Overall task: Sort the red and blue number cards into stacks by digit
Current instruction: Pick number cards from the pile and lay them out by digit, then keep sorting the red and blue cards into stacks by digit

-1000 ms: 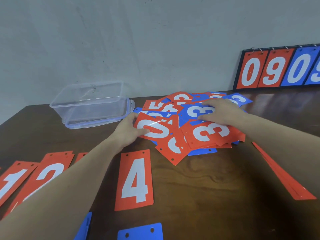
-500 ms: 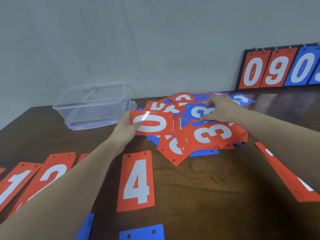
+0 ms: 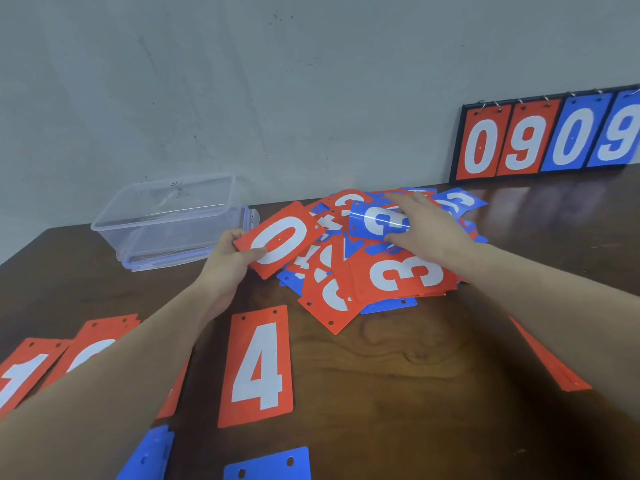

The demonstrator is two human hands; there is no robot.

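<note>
Two cards lifted: your left hand [image 3: 227, 261] pinches a red 0 card [image 3: 280, 239] left of the pile [image 3: 377, 271]; your right hand [image 3: 427, 225] curls round a bent blue card [image 3: 375, 221], probably a 3, above it.

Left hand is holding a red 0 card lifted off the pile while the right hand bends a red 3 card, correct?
Not quite. In the head view, the right hand bends a blue 3 card, not red. The left hand does hold the red 0 card lifted off the pile.
</note>
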